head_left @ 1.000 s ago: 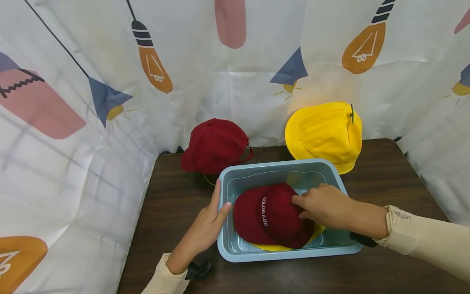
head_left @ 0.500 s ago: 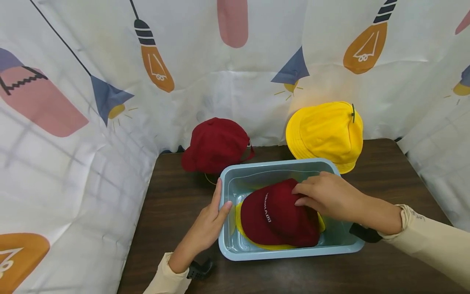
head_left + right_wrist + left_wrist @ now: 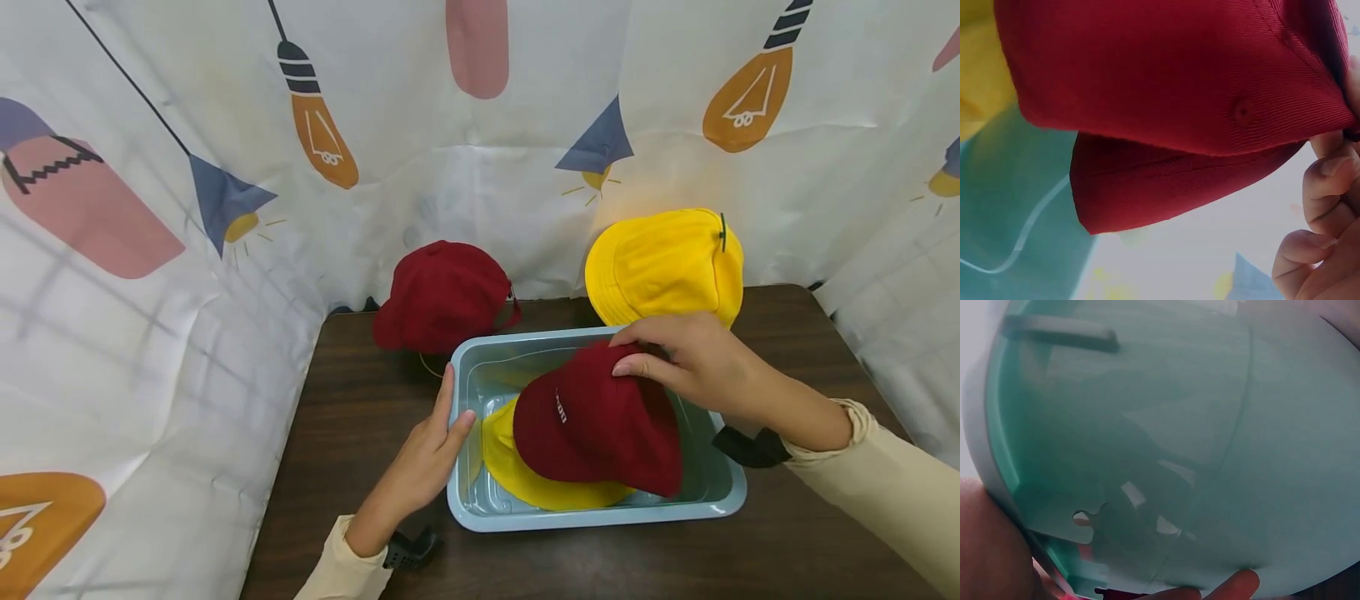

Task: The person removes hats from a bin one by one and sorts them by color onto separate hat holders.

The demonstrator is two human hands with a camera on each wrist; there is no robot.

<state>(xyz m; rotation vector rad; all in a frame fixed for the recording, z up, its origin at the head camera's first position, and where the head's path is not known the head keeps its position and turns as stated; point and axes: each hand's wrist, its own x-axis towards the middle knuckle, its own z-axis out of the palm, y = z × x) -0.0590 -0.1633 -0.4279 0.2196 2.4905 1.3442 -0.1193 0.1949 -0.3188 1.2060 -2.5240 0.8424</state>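
A dark red baseball cap (image 3: 592, 417) with white lettering is pinched at its crown by my right hand (image 3: 697, 362), which tilts it up within the light blue plastic tub (image 3: 600, 523). In the right wrist view the red cap (image 3: 1147, 75) hangs from the fingertips, with the other fingers curled beneath. Under it in the tub, a yellow hat (image 3: 510, 467) shows its brim; the rest is covered. My left hand (image 3: 427, 454) rests with extended fingers against the tub's left side, thumb at the rim. Fingertips (image 3: 1238, 586) touch the tub's outer wall in the left wrist view.
Behind the tub, another red cap (image 3: 446, 296) stands at the back left of the dark wooden table (image 3: 360, 417). A yellow bucket hat (image 3: 667, 267) stands at the back right, close to the tub. A printed white curtain (image 3: 450, 192) hangs round the table's back and sides.
My right hand has lifted the red cap up and to the right, tilting it, so more of the yellow hat shows. The left hand has stayed at the tub's side.
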